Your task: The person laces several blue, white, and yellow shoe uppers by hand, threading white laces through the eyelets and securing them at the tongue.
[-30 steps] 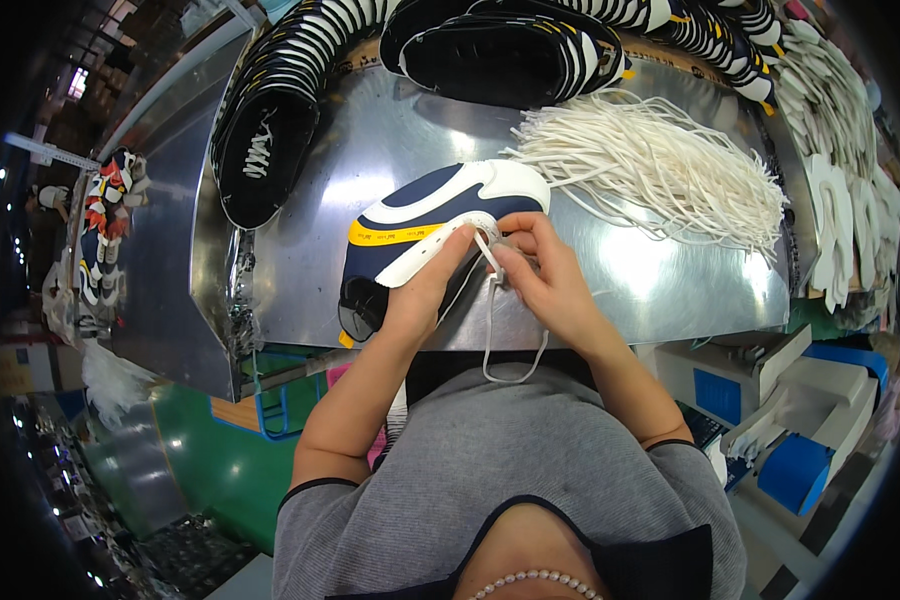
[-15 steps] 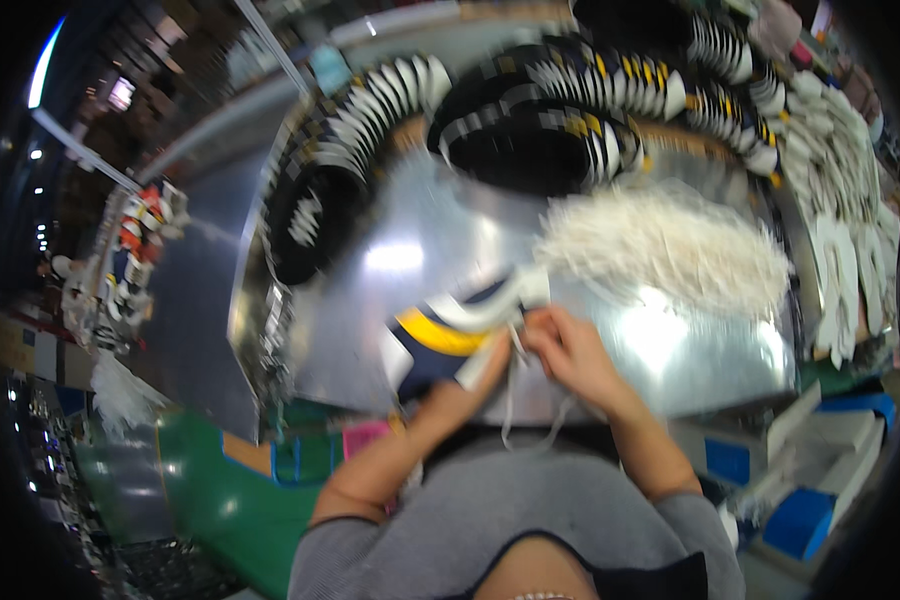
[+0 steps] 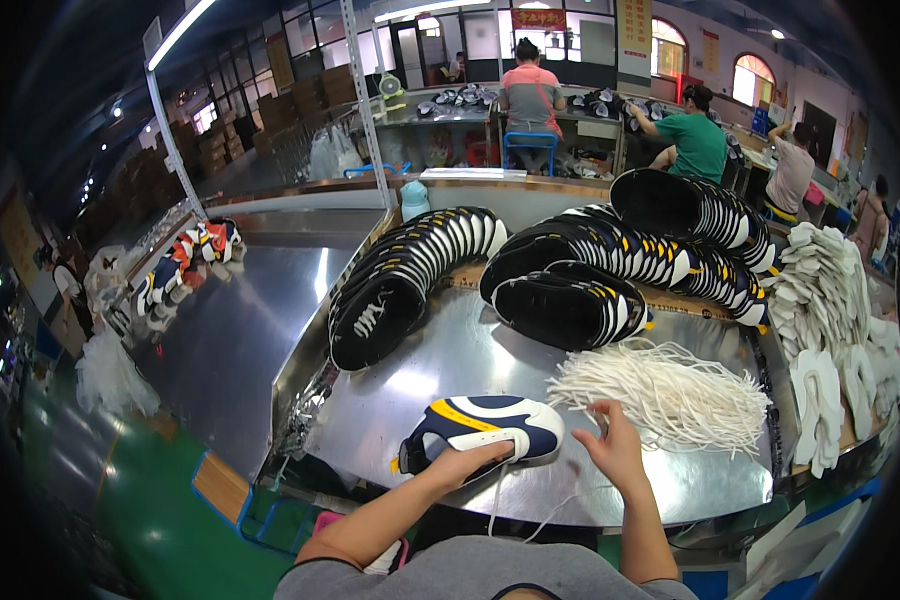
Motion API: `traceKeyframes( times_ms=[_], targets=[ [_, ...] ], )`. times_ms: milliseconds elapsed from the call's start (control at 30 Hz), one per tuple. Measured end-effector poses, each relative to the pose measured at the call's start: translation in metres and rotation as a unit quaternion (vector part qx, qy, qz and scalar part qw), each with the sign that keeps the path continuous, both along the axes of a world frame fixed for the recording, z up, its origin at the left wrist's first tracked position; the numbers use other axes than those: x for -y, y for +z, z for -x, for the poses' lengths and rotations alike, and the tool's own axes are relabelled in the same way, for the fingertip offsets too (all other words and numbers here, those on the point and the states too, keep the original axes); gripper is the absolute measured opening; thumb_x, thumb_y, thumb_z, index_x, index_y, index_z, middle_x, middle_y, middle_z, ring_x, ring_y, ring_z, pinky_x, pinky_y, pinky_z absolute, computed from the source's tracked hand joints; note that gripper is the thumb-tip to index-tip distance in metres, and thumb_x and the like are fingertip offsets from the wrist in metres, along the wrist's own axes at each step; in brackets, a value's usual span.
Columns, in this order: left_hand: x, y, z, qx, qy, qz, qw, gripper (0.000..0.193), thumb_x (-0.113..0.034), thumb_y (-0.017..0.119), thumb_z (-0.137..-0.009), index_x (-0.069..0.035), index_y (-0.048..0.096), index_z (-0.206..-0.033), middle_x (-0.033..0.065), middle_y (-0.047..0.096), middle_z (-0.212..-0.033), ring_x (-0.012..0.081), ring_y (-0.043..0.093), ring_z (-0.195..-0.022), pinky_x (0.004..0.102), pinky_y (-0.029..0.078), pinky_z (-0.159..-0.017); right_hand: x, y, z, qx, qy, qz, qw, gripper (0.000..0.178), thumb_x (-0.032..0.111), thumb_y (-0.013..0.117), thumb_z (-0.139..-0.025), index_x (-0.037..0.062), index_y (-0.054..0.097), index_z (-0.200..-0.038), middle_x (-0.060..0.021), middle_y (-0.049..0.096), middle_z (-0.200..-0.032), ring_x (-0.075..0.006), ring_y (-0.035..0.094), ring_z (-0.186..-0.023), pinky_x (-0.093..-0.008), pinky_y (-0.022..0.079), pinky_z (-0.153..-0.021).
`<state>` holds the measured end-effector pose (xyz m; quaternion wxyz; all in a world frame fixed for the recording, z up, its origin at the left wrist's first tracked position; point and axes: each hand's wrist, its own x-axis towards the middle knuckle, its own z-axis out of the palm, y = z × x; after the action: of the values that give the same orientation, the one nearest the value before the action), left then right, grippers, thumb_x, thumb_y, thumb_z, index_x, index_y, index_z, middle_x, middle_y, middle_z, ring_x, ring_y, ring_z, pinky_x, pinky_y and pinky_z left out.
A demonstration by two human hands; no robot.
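A navy, white and yellow shoe upper (image 3: 530, 416) lies on its side above the metal table, toe to the right. My left hand (image 3: 478, 460) grips it at the lace opening, with the fingers partly hidden inside. A white shoelace (image 3: 496, 498) hangs from the opening toward my lap, and a thin end curves off to the right. To the right of the toe, my right hand (image 3: 617, 445) is raised, thumb and forefinger apart, with nothing visible between them. Just beyond it lies a pile of white shoelaces (image 3: 670, 395).
Nested rows of black-and-white uppers (image 3: 425, 265) and navy-yellow uppers (image 3: 610, 245) line the table's far side. White foam-like pieces (image 3: 820, 300) are heaped at the right. Left stands another metal table (image 3: 230, 340) with orange-white shoe parts (image 3: 185, 262). Co-workers sit farther back.
The head view has tilted up, bringing the room into sight. My right hand has left the shoe's lace opening and moved right, its fingers parting. My left hand still holds the shoe upper.
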<state>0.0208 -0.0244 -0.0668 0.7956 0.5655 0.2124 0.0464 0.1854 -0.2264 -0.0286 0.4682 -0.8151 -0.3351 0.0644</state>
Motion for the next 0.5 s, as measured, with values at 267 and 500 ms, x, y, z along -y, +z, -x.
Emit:
traceKeyframes(
  times_ms=[267, 500],
  targets=[
    [0.009, -0.013, -0.006, 0.01, 0.001, -0.294, 0.956, 0.035, -0.022, 0.072, -0.09, -0.004, 0.065, -0.119, 0.0083, 0.069, -0.116, 0.0178, 0.065, -0.106, 0.0308, 0.052, -0.092, -0.021, -0.05, 0.007, -0.228, 0.037, -0.154, 0.961, 0.05, 0.022, 0.086, -0.075, 0.0018, 0.058, -0.111, -0.0085, 0.067, -0.101, -0.0167, 0.062, -0.089, -0.0281, 0.05, -0.078],
    [-0.011, 0.025, 0.017, -0.139, -0.226, -0.472, 0.841, 0.049, -0.039, 0.066, -0.092, -0.004, 0.059, -0.126, 0.0193, 0.069, -0.111, 0.0331, 0.068, -0.1, 0.0409, 0.054, -0.089, -0.035, -0.075, -0.01, -0.11, -0.012, -0.059, 0.992, 0.051, 0.021, 0.084, -0.076, 0.0031, 0.058, -0.115, -0.0067, 0.064, -0.102, -0.0168, 0.059, -0.096, -0.0294, 0.049, -0.081]
  ],
)
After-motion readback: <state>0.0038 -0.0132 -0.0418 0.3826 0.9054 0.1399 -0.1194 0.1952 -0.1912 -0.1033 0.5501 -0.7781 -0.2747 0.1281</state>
